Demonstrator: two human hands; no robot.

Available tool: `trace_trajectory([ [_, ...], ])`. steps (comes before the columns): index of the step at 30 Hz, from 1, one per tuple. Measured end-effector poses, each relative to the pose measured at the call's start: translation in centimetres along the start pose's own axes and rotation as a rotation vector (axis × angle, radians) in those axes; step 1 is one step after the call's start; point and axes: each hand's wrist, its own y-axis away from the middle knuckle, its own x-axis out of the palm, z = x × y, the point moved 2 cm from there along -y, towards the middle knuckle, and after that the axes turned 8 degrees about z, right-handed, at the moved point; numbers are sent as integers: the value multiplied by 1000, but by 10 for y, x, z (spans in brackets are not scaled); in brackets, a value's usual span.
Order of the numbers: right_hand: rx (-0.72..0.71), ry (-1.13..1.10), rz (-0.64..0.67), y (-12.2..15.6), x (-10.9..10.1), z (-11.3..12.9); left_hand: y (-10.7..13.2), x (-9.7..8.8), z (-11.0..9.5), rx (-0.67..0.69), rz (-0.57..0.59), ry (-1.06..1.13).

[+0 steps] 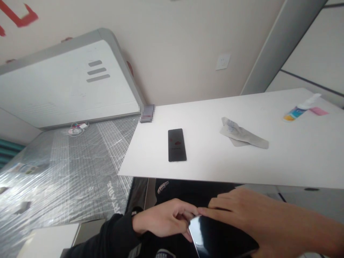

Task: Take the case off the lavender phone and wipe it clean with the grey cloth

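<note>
Low in the view, in front of my body, is a black device with a glossy screen (224, 234), either a phone or a tablet. Its lower part is cut off by the frame. My left hand (168, 216) is closed, pinching the device's upper left corner between thumb and fingers. My right hand (239, 208) lies over its upper right side, fingers bent along the top edge and their tips close to the left fingertips. Some right fingers are hidden behind the hand. Above, a dark phone (176, 145) lies face up on the white table (201, 168).
A crumpled grey cloth (243, 134) lies right of the phone. Farther right are a white spray bottle (301, 109) on its side and a pink item (319, 111). A blurred grey box (147, 113) sits at the far left corner. A plastic-wrapped mattress (88, 168) adjoins the table.
</note>
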Motion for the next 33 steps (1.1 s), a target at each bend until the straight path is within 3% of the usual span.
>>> trace_trajectory([
  [6,-61,-53,-35,-1,14,5,-5,16,26,15,-90,62],
  [11,-118,-73,-57,3,8,0,-3,16,37,66,-123,161],
  [14,-58,-57,-86,10,2,-8,8,12,32,129,-89,234],
  [18,72,-1,-144,9,6,-21,20,7,7,273,-41,224],
  [21,137,5,-247,-1,12,-29,15,4,-10,374,-75,151],
  [25,173,-40,-403,-13,19,-39,-4,-1,-12,405,-100,83],
  [30,86,-105,-690,-15,31,-45,-22,-9,-3,470,-104,177],
  [33,-3,-315,-859,-21,44,-44,-26,-8,-8,471,-152,163],
])
